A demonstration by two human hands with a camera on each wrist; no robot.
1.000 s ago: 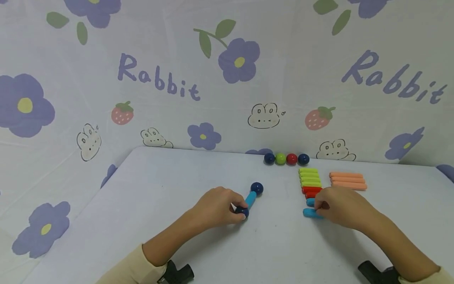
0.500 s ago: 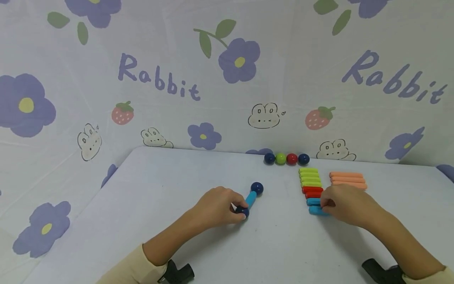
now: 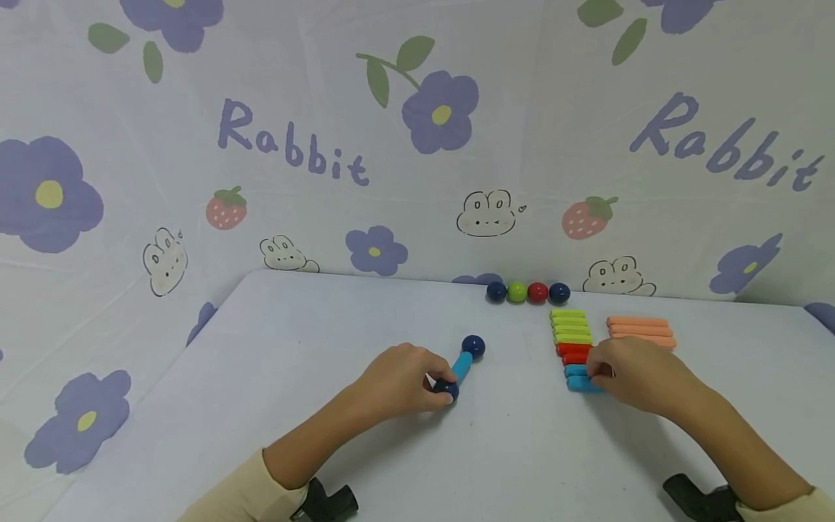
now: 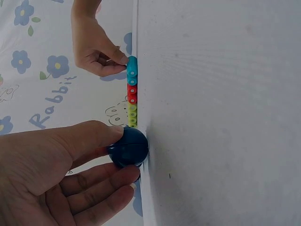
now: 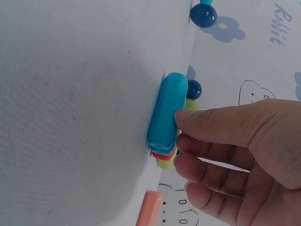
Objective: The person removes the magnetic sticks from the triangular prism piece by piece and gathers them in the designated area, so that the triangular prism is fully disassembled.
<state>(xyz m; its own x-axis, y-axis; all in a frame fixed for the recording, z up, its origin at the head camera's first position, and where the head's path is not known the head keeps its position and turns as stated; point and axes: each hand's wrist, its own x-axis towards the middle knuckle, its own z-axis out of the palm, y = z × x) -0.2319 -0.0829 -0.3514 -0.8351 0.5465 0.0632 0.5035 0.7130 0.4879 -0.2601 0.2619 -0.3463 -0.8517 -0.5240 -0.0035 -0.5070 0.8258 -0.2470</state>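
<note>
My left hand (image 3: 404, 382) pinches a dark blue ball (image 4: 129, 147) between thumb and fingers, low over the white table. From that ball a light blue rod (image 3: 462, 367) runs away to a second dark blue ball (image 3: 473, 346). On the right, my right hand (image 3: 642, 377) holds the nearest light blue rod (image 5: 168, 110) at its right end, thumb on its side and fingers curled. This rod lies against another light blue rod (image 3: 575, 370), followed by two red rods (image 3: 574, 354) and several lime green rods (image 3: 570, 328) in one row.
Several balls stand in a line at the table's back edge, including a lime green ball (image 3: 517, 292) and a red ball (image 3: 538, 292). Orange rods (image 3: 639, 326) lie right of the row. Behind the white table (image 3: 261, 348) hangs a patterned cloth (image 3: 313, 80).
My right hand has brought the nearest light blue rod up against the row and lined it up with the others. My left hand keeps its place on the ball.
</note>
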